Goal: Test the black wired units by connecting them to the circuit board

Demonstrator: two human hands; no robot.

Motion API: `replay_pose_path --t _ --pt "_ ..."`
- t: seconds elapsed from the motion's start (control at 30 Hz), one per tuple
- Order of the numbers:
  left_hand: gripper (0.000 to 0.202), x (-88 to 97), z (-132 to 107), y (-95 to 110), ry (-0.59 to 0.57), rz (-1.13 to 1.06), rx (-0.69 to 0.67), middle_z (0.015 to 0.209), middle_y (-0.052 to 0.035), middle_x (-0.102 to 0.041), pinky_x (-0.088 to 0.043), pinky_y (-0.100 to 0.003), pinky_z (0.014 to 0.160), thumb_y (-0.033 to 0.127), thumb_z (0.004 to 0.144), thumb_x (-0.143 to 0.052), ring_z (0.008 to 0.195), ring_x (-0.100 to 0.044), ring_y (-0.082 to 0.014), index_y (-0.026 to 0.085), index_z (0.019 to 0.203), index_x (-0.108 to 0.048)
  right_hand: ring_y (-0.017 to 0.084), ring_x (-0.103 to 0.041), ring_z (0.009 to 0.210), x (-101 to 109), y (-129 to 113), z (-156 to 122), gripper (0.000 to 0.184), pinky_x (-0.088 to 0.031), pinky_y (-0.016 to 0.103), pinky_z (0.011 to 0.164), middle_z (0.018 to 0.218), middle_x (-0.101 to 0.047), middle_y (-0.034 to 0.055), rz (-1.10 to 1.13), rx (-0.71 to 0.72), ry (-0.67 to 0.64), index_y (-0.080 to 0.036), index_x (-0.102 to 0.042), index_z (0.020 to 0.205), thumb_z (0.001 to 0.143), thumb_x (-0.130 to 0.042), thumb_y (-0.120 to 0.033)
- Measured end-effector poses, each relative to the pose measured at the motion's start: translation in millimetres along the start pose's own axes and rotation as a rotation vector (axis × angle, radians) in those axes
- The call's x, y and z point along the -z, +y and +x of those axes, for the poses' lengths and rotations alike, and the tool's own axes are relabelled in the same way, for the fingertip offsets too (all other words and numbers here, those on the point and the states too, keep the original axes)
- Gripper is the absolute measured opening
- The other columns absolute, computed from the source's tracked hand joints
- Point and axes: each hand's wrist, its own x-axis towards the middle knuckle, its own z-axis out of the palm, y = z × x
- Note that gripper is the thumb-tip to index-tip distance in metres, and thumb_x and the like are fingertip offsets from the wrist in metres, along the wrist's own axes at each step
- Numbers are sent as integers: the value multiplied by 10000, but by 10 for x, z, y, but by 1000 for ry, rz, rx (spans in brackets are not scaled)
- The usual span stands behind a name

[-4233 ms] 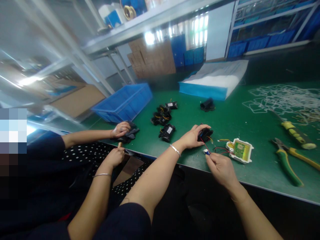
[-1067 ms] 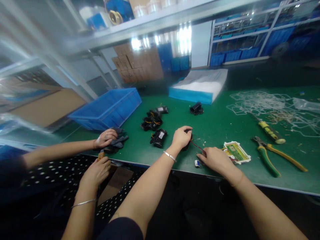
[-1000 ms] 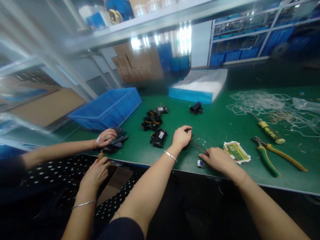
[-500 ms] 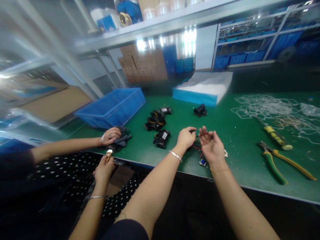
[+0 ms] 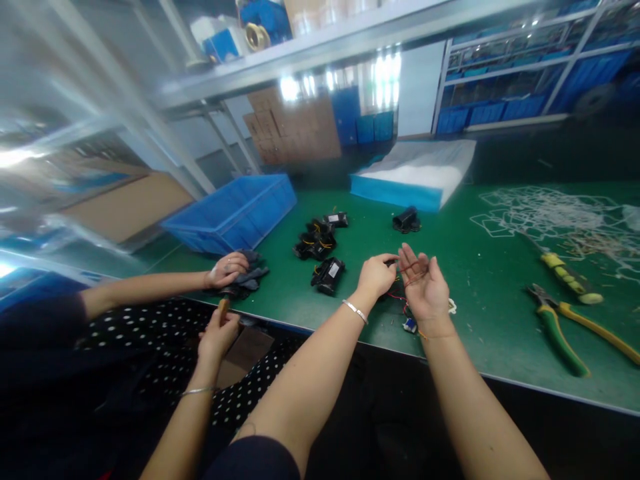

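Note:
My left hand [image 5: 377, 275] is closed, its fingertips pinching a small black part whose shape is mostly hidden. Thin red and dark wires [image 5: 411, 267] run from there across the fingers of my right hand [image 5: 425, 288]. That hand is turned palm up with its fingers stretched out. Below the hands, more red wires and a small blue piece [image 5: 410, 325] lie near the table edge, partly covered. A white connector-like bit [image 5: 452, 306] shows beside my right wrist. To the left of my hands sits a black housing with a white label [image 5: 328, 275].
More black housings [image 5: 316, 241] and a black part [image 5: 407, 219] lie on the green table [image 5: 370, 233]. Cutting pliers [image 5: 555, 327], a yellow-handled screwdriver [image 5: 571, 279] and white looped strips [image 5: 540, 213] are right. At left, beside a blue bin [image 5: 233, 217], a co-worker's hands hold a brush-like tool and dark cloth.
The view has shifted slightly, moving the table items a little. My right hand's fingers have straightened and its thumb has moved away from the wires. The co-worker's tool has tilted.

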Motion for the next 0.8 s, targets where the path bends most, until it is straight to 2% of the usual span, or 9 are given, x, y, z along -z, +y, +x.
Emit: replay_pose_path --t 0.03,0.1,0.17,0.23,0.33,0.43,0.8 --pt "254 1 -2 4 3 -1 6 1065 -3 -697 -482 -262 899 242 821 -534 977 -638 -172 250 1014 -699 125 -623 745 1 -6 -11 306 -479 328 812 822 -665 1 35 -17 14 -218 -485 721 853 -498 -494" --pt "250 4 -8 16 0 -6 20 1048 -7 -703 -482 -252 893 236 823 -536 958 -642 -163 243 1010 -701 80 -482 491 -11 -13 -54 319 -483 288 717 576 -502 -72 64 -41 22 -214 -443 688 842 -541 -476" --pt "251 7 -12 27 0 -13 36 1030 -11 -707 -484 -245 884 232 827 -534 927 -647 -155 236 1013 -702 66 -329 406 -46 -4 -124 366 -456 259 633 487 -314 -110 21 -43 23 -212 -391 644 849 -540 -477" --pt "254 8 -12 34 5 -20 47 1008 -10 -712 -490 -237 863 218 826 -527 893 -652 -148 232 1009 -703 68 -271 408 -103 32 -211 407 -405 242 565 465 -247 -110 -48 -15 62 -209 -362 600 857 -533 -474" --pt "260 9 -9 46 13 -21 57 974 -4 -718 -497 -224 827 191 818 -516 854 -655 -138 232 989 -707 70 -248 429 -193 118 -342 466 -309 238 498 446 -257 -92 -109 72 134 -202 -331 528 855 -550 -452" --pt "268 13 -13 69 -5 -13 59 973 -5 -718 -503 -220 811 187 815 -513 840 -656 -137 232 991 -710 73 -259 443 -238 181 -443 504 -264 251 490 445 -267 -79 -141 143 161 -197 -315 492 862 -543 -452" --pt "260 -46 -45 84 -36 4 24 982 -3 -718 -510 -242 820 232 818 -520 890 -655 -158 258 987 -716 85 -325 482 -188 145 -642 485 -379 290 660 461 -311 -65 -187 229 153 -192 -338 479 895 -516 -366"
